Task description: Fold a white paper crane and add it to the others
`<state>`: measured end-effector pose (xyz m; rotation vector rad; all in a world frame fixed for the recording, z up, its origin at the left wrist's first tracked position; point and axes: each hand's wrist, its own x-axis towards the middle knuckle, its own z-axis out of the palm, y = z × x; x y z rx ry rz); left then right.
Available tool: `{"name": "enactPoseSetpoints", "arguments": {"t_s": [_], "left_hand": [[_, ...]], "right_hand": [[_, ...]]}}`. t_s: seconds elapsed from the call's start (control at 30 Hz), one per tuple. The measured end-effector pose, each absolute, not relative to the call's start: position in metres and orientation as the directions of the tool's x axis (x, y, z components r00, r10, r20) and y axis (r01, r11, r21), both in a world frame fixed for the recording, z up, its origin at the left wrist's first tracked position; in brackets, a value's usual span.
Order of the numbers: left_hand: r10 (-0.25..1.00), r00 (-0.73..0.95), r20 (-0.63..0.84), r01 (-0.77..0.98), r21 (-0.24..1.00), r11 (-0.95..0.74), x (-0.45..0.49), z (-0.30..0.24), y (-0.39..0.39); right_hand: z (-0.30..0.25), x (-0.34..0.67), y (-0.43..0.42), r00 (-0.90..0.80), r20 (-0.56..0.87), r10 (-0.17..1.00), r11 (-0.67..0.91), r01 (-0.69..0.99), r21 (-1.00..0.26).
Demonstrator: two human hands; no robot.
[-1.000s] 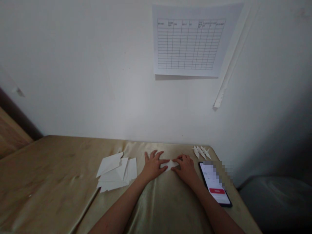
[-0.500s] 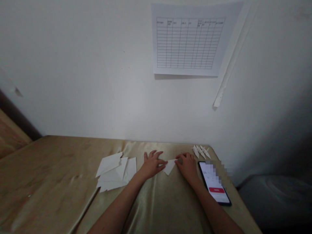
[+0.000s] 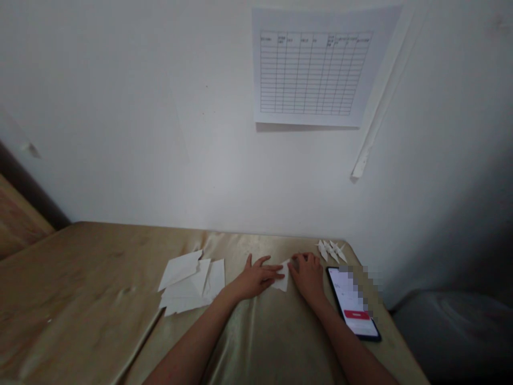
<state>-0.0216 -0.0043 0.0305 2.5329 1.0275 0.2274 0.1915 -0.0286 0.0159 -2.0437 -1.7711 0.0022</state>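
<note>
A small folded white paper piece (image 3: 282, 278) lies on the gold-coloured tablecloth (image 3: 100, 289) between my two hands. My left hand (image 3: 256, 277) lies flat with its fingers stretched out, the fingertips pressing on the paper's left side. My right hand (image 3: 308, 274) is curled, with its fingertips pressed on the paper's right edge. Both forearms reach in from the bottom of the view.
A loose pile of white paper sheets (image 3: 191, 283) lies left of my left hand. Several small folded paper figures (image 3: 331, 249) sit near the wall at the right. A lit phone (image 3: 353, 309) lies by my right forearm. A printed table sheet (image 3: 312, 69) hangs on the wall.
My left hand has turned and slid right over the paper, fingers now together and stretched across it. The paper piece has changed shape and now lies partly under both hands.
</note>
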Motion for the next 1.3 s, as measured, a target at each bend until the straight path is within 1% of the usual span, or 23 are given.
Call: {"name": "enactPoseSetpoints", "arguments": {"t_s": [0.1, 0.23, 0.5, 0.67, 0.93, 1.3], "left_hand": [[0.723, 0.69, 0.032, 0.665, 0.367, -0.651, -0.02, 0.03, -0.005], [0.799, 0.596, 0.082, 0.745, 0.314, -0.588, -0.018, 0.028, -0.004], [0.837, 0.527, 0.146, 0.773, 0.327, -0.544, -0.019, 0.028, 0.007], [0.862, 0.463, 0.209, 0.799, 0.322, -0.507, -0.013, 0.026, 0.009], [0.885, 0.436, 0.162, 0.82, 0.334, -0.465, -0.015, 0.021, 0.011], [0.902, 0.403, 0.156, 0.831, 0.35, -0.432, -0.004, 0.028, 0.0]], "right_hand": [[0.015, 0.193, -0.028, 0.175, 0.264, 0.948, -0.079, 0.938, -0.339], [0.015, 0.195, -0.028, 0.168, 0.258, 0.951, -0.069, 0.934, -0.352], [0.014, 0.195, -0.029, 0.141, 0.268, 0.953, -0.029, 0.923, -0.383], [0.015, 0.195, -0.029, 0.127, 0.266, 0.956, -0.019, 0.927, -0.375], [0.014, 0.195, -0.029, 0.113, 0.261, 0.959, -0.013, 0.934, -0.358], [0.014, 0.194, -0.028, 0.121, 0.255, 0.959, -0.02, 0.931, -0.366]]}}
